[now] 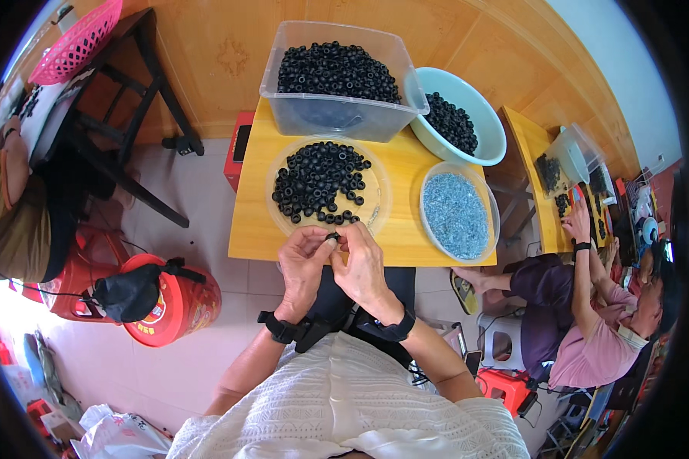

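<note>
My left hand [302,268] and my right hand [362,268] meet at the near edge of a small yellow table [249,222]. Together they pinch one small black rubber ring [332,238] between the fingertips. Just beyond the hands sits a clear round tray [375,200] holding several loose black rings. To its right stands a clear round bowl [478,195] filled with small grey-blue metal pieces. Both wrists wear black bands.
A clear rectangular tub [337,115] heaped with black rings stands at the table's far edge, beside a light teal basin [486,122] with more rings. A red bucket [172,302] sits on the floor at left. Another person [589,321] works at a second table on the right.
</note>
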The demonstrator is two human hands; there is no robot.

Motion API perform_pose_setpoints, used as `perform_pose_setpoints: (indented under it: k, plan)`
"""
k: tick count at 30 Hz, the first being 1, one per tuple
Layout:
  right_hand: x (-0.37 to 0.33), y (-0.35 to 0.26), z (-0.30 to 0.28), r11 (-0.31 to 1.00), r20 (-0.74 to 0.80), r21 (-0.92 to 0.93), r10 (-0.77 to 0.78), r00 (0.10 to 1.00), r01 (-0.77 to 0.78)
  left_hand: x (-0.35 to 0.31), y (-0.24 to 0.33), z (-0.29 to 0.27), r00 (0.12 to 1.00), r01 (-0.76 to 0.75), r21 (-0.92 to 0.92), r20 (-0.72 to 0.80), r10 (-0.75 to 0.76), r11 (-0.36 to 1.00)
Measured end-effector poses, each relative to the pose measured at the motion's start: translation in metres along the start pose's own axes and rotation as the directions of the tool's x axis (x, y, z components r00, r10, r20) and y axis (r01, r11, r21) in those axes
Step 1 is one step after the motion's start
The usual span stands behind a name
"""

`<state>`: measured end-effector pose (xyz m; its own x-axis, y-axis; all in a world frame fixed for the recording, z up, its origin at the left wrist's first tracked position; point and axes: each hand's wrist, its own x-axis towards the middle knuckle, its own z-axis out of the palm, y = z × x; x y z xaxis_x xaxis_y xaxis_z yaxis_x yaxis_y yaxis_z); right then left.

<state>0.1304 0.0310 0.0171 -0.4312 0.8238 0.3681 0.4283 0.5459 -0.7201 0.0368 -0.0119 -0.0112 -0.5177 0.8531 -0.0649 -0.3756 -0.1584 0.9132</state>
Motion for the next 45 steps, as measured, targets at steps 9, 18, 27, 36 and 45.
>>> perform_pose_setpoints:
  k: [9,18,27,36,45]
  plan:
    - [0.002,-0.003,-0.007,0.996,0.082,-0.063,-0.064,0.995,0.069,-0.002,0.006,-0.007,0.985,0.168,-0.056,0.041,-0.166,0.984]
    - [-0.001,-0.005,-0.01,0.973,0.103,-0.188,-0.114,0.988,0.132,-0.005,0.006,-0.01,0.95,0.22,0.235,0.169,-0.263,0.947]
    - [-0.006,-0.004,-0.01,0.967,0.145,-0.194,-0.141,0.979,0.167,-0.011,0.001,-0.006,0.959,0.264,0.138,0.066,-0.274,0.955]
    - [0.044,0.032,-0.049,0.969,0.014,-0.244,0.035,0.999,-0.031,-0.007,0.015,-0.008,0.953,0.274,0.056,0.114,-0.279,0.96]
    - [0.099,0.027,-0.121,0.99,-0.237,-0.133,-0.076,0.969,0.046,-0.005,0.014,-0.031,0.955,0.294,0.092,0.025,-0.297,0.952]
